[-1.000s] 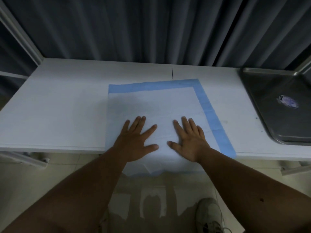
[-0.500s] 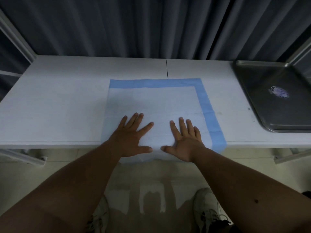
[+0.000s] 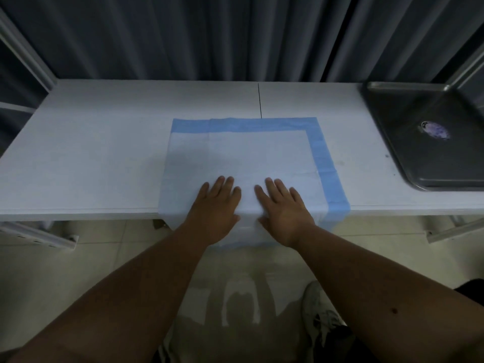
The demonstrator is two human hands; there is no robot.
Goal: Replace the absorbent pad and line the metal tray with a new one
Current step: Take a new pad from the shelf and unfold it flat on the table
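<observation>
A white absorbent pad (image 3: 243,153) with a blue border along its far and right edges lies flat on the white table (image 3: 91,153). Its near part hangs over the table's front edge. My left hand (image 3: 216,203) and my right hand (image 3: 284,205) lie flat on the pad side by side at that front edge, fingers straight and pointing away from me. The metal tray (image 3: 408,121) sits on the table at the far right, bare inside except for a small round sticker (image 3: 434,129); its right part is cut off by the frame.
Dark pleated curtains (image 3: 235,35) hang right behind the table. Metal frame bars (image 3: 26,56) stand at both table ends. Below the front edge is tiled floor (image 3: 78,258), with my shoes (image 3: 319,318) near the table.
Both hands have slid toward me along the pad, from its middle to the table's front edge. More of the pad's near part now hangs over the edge.
</observation>
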